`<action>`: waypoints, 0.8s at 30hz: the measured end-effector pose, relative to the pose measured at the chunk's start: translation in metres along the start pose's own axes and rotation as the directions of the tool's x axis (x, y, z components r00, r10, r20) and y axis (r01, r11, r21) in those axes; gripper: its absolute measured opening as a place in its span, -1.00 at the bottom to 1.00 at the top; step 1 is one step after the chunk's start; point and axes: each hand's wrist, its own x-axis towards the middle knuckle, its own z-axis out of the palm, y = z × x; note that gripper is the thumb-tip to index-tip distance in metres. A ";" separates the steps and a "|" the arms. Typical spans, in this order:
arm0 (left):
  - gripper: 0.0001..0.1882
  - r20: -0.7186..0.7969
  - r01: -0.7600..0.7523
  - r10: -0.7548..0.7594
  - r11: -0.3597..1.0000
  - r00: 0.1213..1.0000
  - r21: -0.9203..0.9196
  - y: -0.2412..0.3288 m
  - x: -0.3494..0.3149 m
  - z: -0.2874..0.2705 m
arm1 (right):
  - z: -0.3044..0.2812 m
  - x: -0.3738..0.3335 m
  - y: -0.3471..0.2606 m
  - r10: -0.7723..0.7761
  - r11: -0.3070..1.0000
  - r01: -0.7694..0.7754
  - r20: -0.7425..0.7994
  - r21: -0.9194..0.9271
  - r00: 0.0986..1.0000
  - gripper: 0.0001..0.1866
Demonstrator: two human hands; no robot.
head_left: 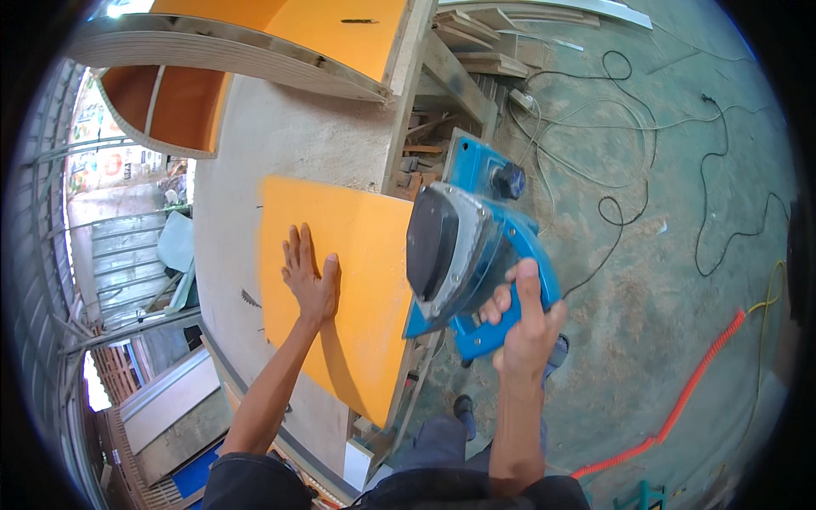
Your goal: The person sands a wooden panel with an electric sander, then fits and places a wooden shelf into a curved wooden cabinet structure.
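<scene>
A flat orange panel (pixel 365 255) lies on the pale worktable (pixel 229 221), its right side at the table's edge. Pressed on the panel's upper part, my left hand (pixel 308 285) is spread with fingers apart. My right hand (pixel 529 323) is wrapped round the rear handle of a blue electric planer (pixel 484 221). The planer is turned on its side, its base along the panel's right edge; whether the blade touches the edge cannot be seen. A dark cover and a round front knob show on the tool.
A larger orange-faced piece with a curved edge (pixel 255 51) stands at the table's far end. Boards (pixel 484 38) are stacked beyond. Dark cords (pixel 710 204) and a coiled red air hose (pixel 697 382) lie on the dusty green floor (pixel 629 340). My feet stand below the table edge.
</scene>
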 end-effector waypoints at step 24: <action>-0.25 -0.088 -0.129 0.122 0.989 0.989 -0.076 -0.013 0.007 0.009 | -0.254 -0.056 0.078 -0.105 0.891 -0.046 -0.305 -0.452 0.946 -0.69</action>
